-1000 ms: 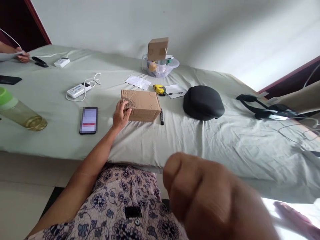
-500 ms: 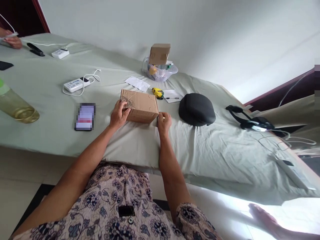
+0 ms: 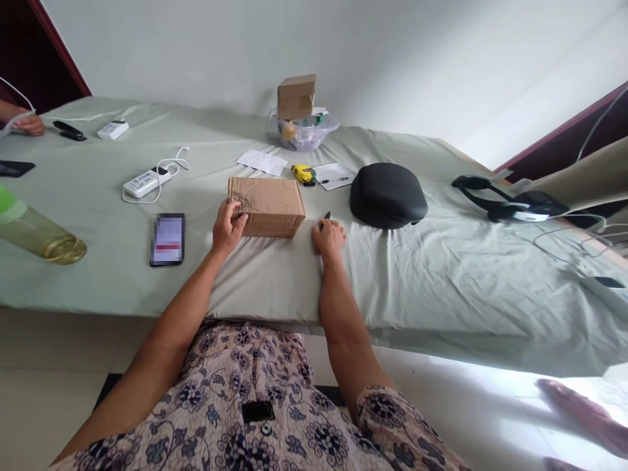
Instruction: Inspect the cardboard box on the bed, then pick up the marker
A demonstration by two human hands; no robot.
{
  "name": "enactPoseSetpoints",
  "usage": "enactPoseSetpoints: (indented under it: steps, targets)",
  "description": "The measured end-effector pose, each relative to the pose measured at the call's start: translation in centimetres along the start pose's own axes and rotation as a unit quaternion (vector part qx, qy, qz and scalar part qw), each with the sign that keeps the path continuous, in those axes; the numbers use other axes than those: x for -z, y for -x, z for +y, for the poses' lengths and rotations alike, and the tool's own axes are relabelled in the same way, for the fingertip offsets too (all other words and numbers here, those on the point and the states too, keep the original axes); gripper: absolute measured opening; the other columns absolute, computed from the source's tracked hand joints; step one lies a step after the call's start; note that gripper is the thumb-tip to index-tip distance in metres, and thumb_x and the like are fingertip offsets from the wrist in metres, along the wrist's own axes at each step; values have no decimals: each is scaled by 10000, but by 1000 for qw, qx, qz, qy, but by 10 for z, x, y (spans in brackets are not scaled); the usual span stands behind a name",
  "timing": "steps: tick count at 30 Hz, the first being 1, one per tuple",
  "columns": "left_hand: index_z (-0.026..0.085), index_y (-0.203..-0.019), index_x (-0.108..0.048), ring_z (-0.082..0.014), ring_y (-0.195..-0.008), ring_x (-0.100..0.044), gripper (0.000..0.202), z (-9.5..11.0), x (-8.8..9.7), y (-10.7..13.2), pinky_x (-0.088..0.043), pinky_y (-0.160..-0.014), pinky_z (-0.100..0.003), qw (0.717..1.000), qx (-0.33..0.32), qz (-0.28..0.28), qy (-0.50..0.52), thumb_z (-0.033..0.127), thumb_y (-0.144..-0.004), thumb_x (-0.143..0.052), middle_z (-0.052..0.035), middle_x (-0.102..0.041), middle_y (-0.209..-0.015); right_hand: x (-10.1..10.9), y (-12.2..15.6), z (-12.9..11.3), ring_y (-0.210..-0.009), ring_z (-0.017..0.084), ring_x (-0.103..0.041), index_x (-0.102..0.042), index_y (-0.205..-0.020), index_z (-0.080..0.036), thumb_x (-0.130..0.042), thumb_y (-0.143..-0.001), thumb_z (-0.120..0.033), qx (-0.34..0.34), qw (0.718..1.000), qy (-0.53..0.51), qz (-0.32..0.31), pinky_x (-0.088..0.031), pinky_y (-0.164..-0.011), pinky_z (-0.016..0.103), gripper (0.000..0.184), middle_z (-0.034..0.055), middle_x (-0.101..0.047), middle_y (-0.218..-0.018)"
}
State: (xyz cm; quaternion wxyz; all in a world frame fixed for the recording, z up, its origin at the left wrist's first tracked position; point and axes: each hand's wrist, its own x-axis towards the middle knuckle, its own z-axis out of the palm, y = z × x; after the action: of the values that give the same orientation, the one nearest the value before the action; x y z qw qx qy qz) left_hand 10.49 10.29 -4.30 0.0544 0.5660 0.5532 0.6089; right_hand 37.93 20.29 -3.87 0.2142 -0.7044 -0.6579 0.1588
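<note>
A closed brown cardboard box (image 3: 275, 196) lies on the cloth-covered table in front of me, with dark scribble-like marks on its top left. My left hand (image 3: 228, 227) grips the box's left end, fingers on the top edge and thumb at the front. Just right of the box, apart from it, my right hand (image 3: 330, 237) rests on the cloth with curled fingers. A slim black tool (image 3: 327, 215) pokes out of it; most of it is hidden, so its exact kind is unclear.
Behind the box are a yellow tape measure (image 3: 303, 173), papers (image 3: 261, 161) and a plastic basket (image 3: 308, 139) topped by another box. A black case (image 3: 387, 196) stands right. Leftward lie a phone (image 3: 167, 239), power strip (image 3: 146, 182) and bottle (image 3: 44, 232). Another person's hand (image 3: 32, 124) shows far left.
My right hand has come away from the box's right end and now rests on the cloth with the black tool. My left hand keeps its hold. The view has shifted slightly.
</note>
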Motion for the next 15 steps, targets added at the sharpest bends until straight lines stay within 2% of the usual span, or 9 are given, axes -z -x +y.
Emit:
enactPoseSetpoints:
  steps: [2,4,7,9,11,13,15]
  targets:
    - [210,-1201,-627,-286,-1236,-619,461,-4,1,0,-502,-1087,-427,999,-11,-11,-29,592,-951,-564,-154,-648,-1276,-3,-5,4,-1368,369,-500,-707,-1296,-161,-541,-890,-225,-11,999,-20,34,-368,-1133,605,443,207,-587,-1464]
    - [207,-1220,-613,-279,-1242,-622,482,-7,1,0,-514,-1083,-423,998,-24,-15,-52,608,-970,-522,-155,-650,-1283,-7,-10,5,-1350,343,-522,-720,-1249,-167,-525,-892,-229,5,994,-67,86,-383,-1138,583,411,196,-617,-1423]
    - [200,-1228,-607,-279,-1250,-624,509,-11,1,0,-519,-1088,-424,997,-41,-12,-70,630,-987,-481,-164,-654,-1292,-13,-12,0,-1270,290,-595,-682,-1266,-169,-426,-978,-360,96,964,-204,140,-449,-1110,505,430,181,-675,-1322]
    - [201,-1236,-604,-279,-1243,-632,515,-14,1,0,-524,-1086,-424,996,-47,-14,-74,635,-993,-469,-164,-660,-1288,-18,-8,-7,-1185,259,-654,-610,-1359,-196,-336,-1021,-497,171,930,-303,121,-518,-1035,454,529,159,-682,-1307]
    - [208,-1252,-597,-276,-1247,-636,502,-15,1,-1,-521,-1094,-423,996,-51,-17,-78,623,-1000,-468,-156,-666,-1287,-24,-1,-14,-1144,250,-677,-536,-1442,-234,-327,-1004,-636,231,902,-356,84,-562,-958,424,630,146,-667,-1334]
    - [219,-1270,-590,-270,-1266,-631,469,-17,1,-1,-512,-1110,-422,995,-52,-19,-81,591,-1008,-476,-147,-665,-1306,-30,7,-21,-1154,266,-667,-530,-1452,-245,-414,-949,-726,265,892,-361,70,-585,-899,411,705,152,-656,-1347]
    - [226,-1273,-591,-263,-1278,-627,433,-17,1,-1,-510,-1115,-415,995,-50,-19,-82,556,-1015,-484,-139,-663,-1324,-34,12,-27,-1182,283,-646,-579,-1405,-236,-504,-908,-743,274,893,-349,80,-598,-851,397,714,163,-651,-1345]
